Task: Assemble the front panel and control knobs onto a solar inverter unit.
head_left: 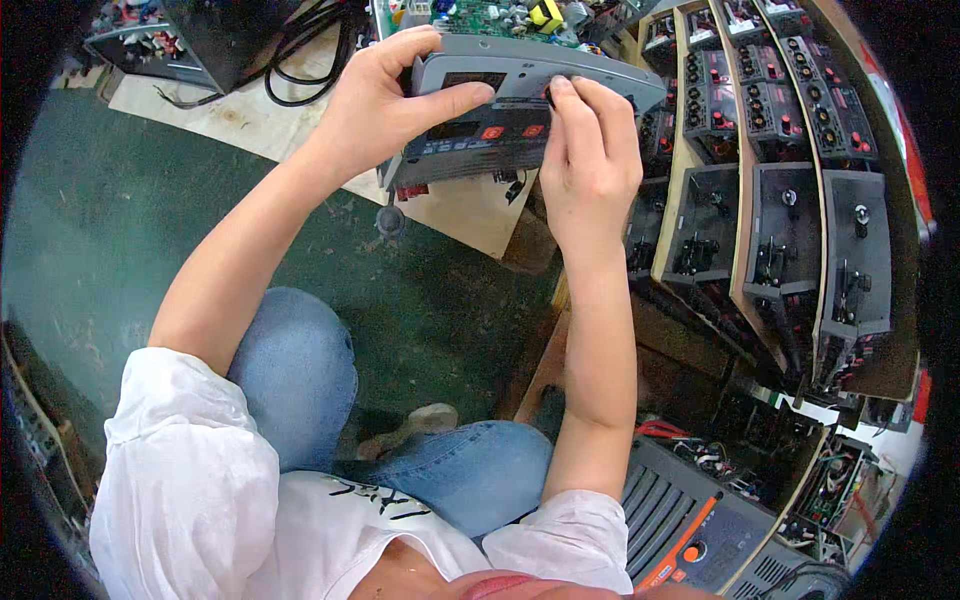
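Note:
A grey machine front panel (465, 158) stands tilted at the top of the view, with dark display windows and red-orange buttons on its face. My left hand (382, 105) is closed around the panel's upper left edge, its thumb lying across the front by the upper display. At the right part of the face, my right hand (595, 170) is pinched on a small black part (549, 96), mostly hidden by the fingertips. Behind the panel's top edge shows a green circuit board (475, 18) with a yellow transformer (546, 14).
A pale board (265, 125) lies under the unit, with a coiled black cable (290, 80) and a dark machine housing (200, 45) at left. Wooden racks (742, 200) of similar panels fill the right side. A grey-and-orange machine (680, 520) stands at lower right.

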`<state>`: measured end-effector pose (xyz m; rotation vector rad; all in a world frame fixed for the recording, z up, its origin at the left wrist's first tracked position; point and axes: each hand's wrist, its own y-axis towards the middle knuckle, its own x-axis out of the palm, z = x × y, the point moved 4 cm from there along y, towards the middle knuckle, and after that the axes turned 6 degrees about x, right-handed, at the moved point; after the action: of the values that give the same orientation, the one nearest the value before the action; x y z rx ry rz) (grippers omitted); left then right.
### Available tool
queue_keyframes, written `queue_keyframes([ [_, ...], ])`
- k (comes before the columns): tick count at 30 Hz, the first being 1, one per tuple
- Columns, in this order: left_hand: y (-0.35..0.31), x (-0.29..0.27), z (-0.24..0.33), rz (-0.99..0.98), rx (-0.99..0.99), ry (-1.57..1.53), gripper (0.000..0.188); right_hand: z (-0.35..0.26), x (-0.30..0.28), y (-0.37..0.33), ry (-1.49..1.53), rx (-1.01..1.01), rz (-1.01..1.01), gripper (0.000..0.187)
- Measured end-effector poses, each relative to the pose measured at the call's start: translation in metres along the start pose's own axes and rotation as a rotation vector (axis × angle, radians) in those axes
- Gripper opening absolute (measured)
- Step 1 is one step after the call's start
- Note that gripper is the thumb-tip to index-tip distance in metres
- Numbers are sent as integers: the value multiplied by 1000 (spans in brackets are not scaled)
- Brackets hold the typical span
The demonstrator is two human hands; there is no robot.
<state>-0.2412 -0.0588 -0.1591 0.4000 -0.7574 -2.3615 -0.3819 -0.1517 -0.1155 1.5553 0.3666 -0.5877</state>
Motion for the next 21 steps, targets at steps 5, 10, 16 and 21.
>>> queue_keyframes([
  [5,-1,1,-3,-13,-41,-45,21,0,-2,-6,220,274,20,29],
  [10,-1,2,0,-4,-59,-42,21,-3,-3,-5,41,127,88,30],
  [16,4,-3,3,-65,-8,54,21,1,3,-4,-22,18,60,29],
  [21,2,1,1,-46,-113,-36,21,-1,0,-2,-53,14,82,28],
])
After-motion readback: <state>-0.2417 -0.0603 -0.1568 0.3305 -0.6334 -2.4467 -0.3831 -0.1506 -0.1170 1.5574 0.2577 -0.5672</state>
